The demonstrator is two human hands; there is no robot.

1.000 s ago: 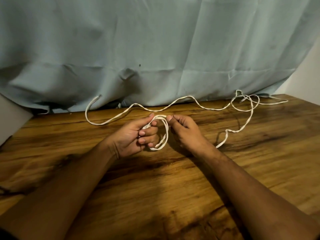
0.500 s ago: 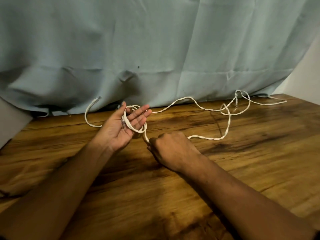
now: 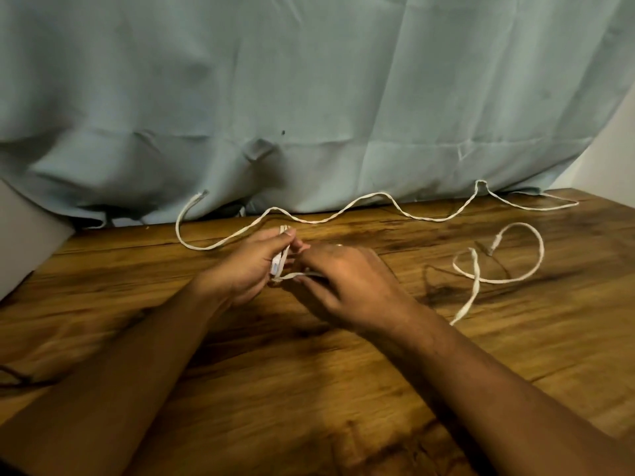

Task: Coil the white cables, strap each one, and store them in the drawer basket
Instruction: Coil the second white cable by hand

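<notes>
A small coil of white cable (image 3: pixel 279 261) stands on edge between my hands, mid-table. My left hand (image 3: pixel 245 269) pinches the coil between thumb and fingers. My right hand (image 3: pixel 347 283) is closed on the strand that leaves the coil's lower end. The loose tail (image 3: pixel 476 281) trails right from under my right wrist and loops around to a plug end (image 3: pixel 494 242). A second white cable (image 3: pixel 343 214) snakes along the back edge of the table, one end (image 3: pixel 202 194) raised against the curtain. No strap or drawer basket is in view.
A pale blue-green curtain (image 3: pixel 309 97) hangs behind the wooden table (image 3: pixel 309 389). A white wall (image 3: pixel 24 242) borders the table's left edge and another wall (image 3: pixel 611 156) shows at the far right. A dark cord (image 3: pixel 20 381) lies at the near left.
My left hand closed around the coil and shifted right. My right hand rose to the coil. The free tail was pulled in and now loops on the right, apart from the back cable.
</notes>
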